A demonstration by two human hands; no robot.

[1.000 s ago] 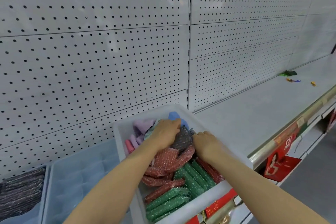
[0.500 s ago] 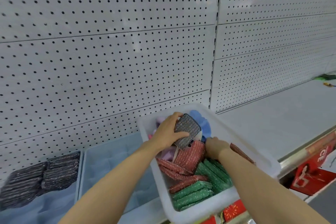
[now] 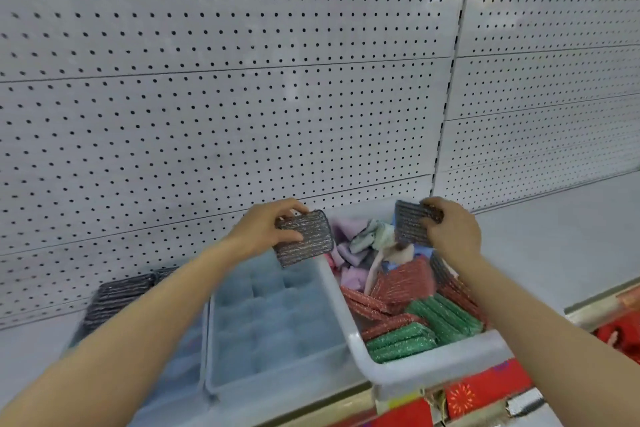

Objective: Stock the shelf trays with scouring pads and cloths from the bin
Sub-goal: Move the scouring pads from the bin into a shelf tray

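The white bin (image 3: 433, 369) sits on the shelf and holds red pads (image 3: 405, 282), green pads (image 3: 401, 343) and pastel cloths (image 3: 356, 239). My left hand (image 3: 266, 230) grips a grey scouring pad (image 3: 304, 236) above the back of the empty blue tray (image 3: 273, 319). Over the bin's far end, my right hand (image 3: 452, 230) pinches a second grey pad (image 3: 410, 224). A further tray on the left carries stacked grey pads (image 3: 117, 295).
A white pegboard wall (image 3: 242, 107) rises close behind the trays. The white shelf deck (image 3: 554, 236) runs off to the right. Red price tags (image 3: 485, 388) line the shelf's front edge, and packaged goods stand along the top.
My left hand has lifted its grey pad out of the bin and carried it left over the blue tray. My right hand has come up out of the bin holding another grey pad.
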